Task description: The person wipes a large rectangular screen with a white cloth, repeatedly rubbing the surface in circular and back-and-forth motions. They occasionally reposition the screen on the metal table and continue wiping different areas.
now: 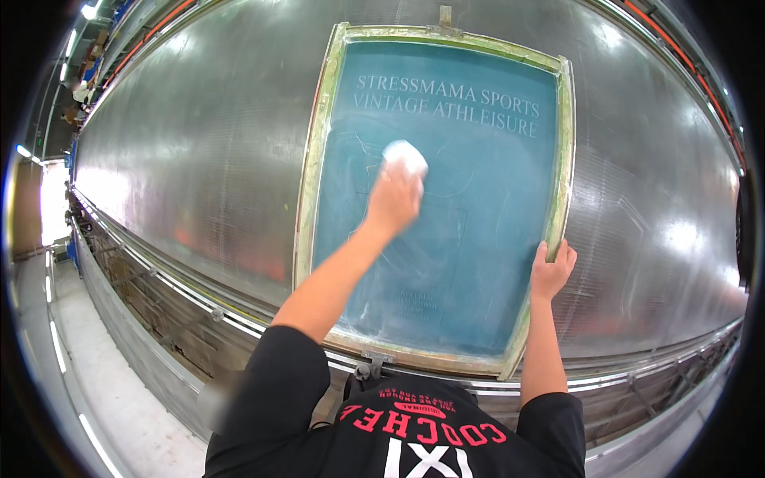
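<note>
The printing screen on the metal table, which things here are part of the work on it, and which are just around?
In use:
- teal printing screen in its frame
- white cloth pressed to the mesh by the left hand
- right hand gripping the frame's right edge

Just around:
- metal table
- rail along the table's near edge

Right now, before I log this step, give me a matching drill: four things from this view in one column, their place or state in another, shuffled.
Things:
1. left hand
2. right hand
3. white cloth
4. printing screen

Place or state:
A. lies flat on the long metal table
B. grips the frame's right edge
C. bunched under the fingers, on the teal mesh
D. presses down mid-screen

Pairs: 1-D, 2-B, 3-C, 4-A
</note>
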{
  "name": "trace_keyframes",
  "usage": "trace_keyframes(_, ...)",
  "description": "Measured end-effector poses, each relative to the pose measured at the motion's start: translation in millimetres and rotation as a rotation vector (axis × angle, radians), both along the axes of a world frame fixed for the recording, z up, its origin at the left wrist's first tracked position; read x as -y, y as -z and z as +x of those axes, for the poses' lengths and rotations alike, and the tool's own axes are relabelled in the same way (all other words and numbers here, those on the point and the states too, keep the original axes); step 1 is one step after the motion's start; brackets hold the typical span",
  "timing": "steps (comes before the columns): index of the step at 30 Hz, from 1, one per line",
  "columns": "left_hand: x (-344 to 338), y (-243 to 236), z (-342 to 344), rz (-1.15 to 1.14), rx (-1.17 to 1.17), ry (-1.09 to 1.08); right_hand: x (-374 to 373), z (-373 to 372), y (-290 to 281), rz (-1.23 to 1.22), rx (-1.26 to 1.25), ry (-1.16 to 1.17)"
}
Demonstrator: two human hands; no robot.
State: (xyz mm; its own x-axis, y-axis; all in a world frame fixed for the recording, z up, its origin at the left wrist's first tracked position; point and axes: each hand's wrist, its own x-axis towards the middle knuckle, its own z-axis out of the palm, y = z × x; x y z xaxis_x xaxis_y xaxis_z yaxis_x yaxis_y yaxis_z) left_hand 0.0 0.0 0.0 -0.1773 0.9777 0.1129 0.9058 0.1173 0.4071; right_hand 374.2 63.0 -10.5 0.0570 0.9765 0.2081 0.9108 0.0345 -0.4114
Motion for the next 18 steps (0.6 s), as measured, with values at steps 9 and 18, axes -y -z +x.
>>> trace_keyframes(9,-24,14,-57,0.127,-0.236,-0.369,3,-15,-14,0.002,-0.047,-0.014)
trace_keyframes(18,-26,-1,17,0.064,-0.001,-0.355,1,-17,-17,0.003,-0.092,0.02)
